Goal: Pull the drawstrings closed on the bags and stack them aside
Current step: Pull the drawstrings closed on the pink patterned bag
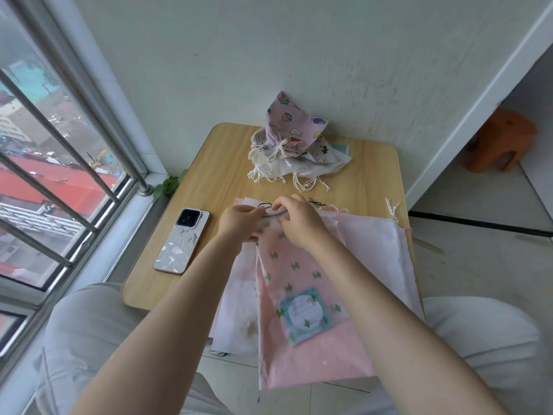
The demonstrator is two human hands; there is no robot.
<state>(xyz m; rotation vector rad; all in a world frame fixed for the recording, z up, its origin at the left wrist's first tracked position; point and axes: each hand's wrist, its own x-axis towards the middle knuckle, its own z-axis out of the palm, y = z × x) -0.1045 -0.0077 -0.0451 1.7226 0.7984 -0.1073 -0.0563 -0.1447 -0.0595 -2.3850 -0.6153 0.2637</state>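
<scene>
Pink bag (302, 283), green cactus print, blue label.

One head-worn camera is looking forward and steeply down from above the seated person's lap. It is facing a small wooden table (209, 163) pushed against a pale wall (269, 55) at the far side. The wide lens is bending the window bars (59, 163) along the left and taking in a doorway with an orange stool (499, 139) at far right. The near edge is catching both forearms and knees, close under the lens. No second view is sharing this scene.
</scene>
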